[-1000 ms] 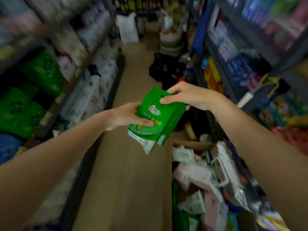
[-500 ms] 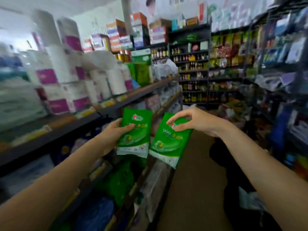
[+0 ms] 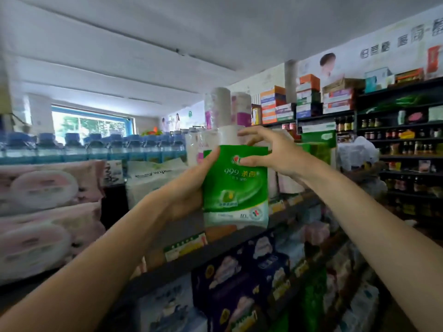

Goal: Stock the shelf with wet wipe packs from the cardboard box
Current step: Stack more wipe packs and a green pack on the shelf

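A green wet wipe pack [image 3: 236, 188] stands upright in front of the upper shelf [image 3: 239, 242], just above its dark front edge. My left hand [image 3: 189, 188] grips the pack by its left side. My right hand [image 3: 275, 154] pinches its top, with the thumb on the front by the logo and the fingers curved over and behind. Only one pack face shows, and I cannot tell whether a second pack sits behind it. The cardboard box is out of view.
White wipe packs [image 3: 153, 180] and pink tissue bundles [image 3: 48, 188] fill the shelf to the left, with water bottles [image 3: 96, 147] above them. Paper rolls [image 3: 227, 111] stand right behind the pack. Dark blue packs [image 3: 239, 271] line the lower shelf. Bottle shelves [image 3: 407, 140] stand far right.
My view has swung up from the aisle floor to the upper shelf. The two green packs, held apart half a second ago, have come together and risen to shelf level.
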